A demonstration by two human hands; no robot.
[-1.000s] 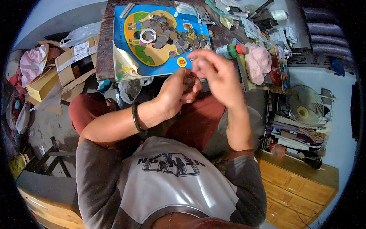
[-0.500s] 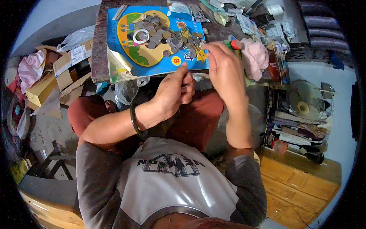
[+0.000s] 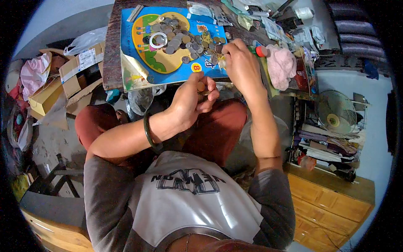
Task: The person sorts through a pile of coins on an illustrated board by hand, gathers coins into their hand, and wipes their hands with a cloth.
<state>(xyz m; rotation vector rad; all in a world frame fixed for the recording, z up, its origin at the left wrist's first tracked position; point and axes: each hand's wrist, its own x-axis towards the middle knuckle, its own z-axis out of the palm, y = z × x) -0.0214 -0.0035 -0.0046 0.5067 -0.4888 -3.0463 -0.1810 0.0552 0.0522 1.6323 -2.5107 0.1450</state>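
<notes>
My left hand (image 3: 184,103) is cupped just in front of the book's near edge, its fingers curled round coins (image 3: 201,86). A copper-coloured one shows in the palm; how many lie under it is hidden. Silver and brassy coins (image 3: 172,44) are heaped on a blue picture book (image 3: 166,78), with a white ring (image 3: 158,40) on top of them. At the heap's right end is my right hand (image 3: 242,65), its fingers bent together and tips pointing down by the coins. Whatever those fingertips pinch, I cannot make out.
The book lies on a dark table (image 3: 113,46). Right of my right hand are a red-capped bottle (image 3: 261,51) and a pink cloth (image 3: 281,65). Packets (image 3: 201,10) litter the back. Cardboard boxes (image 3: 86,63) stand at the left, a fan (image 3: 336,111) at the right.
My left hand has opened a little and turned, so the copper-coloured coin in it now shows. My right hand has shifted slightly left, its fingertips lower among the coins at the heap's end.
</notes>
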